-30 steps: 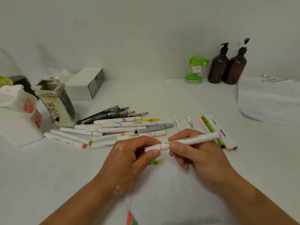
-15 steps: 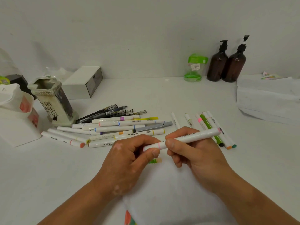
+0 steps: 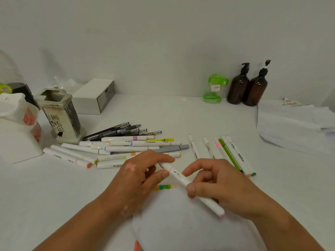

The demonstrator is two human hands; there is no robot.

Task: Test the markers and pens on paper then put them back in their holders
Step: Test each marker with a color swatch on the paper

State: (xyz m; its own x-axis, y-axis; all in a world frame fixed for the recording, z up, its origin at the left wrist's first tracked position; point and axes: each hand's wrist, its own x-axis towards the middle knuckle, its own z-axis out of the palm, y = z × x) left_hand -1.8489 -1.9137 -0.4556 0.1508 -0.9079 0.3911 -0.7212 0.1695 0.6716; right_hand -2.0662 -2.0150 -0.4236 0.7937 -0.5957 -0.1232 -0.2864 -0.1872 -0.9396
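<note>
Marker [image 3: 183, 180] held across both hands above the paper [image 3: 190, 225]: my left hand [image 3: 137, 180] pinches the pink-banded cap end and my right hand [image 3: 219, 185] curls round the barrel, I judge to pull the cap before testing. Far left of the grip, the square pot [image 3: 59, 115] shows no pens above its rim. Loose markers [image 3: 137, 144] lie just beyond my fingers.
</note>
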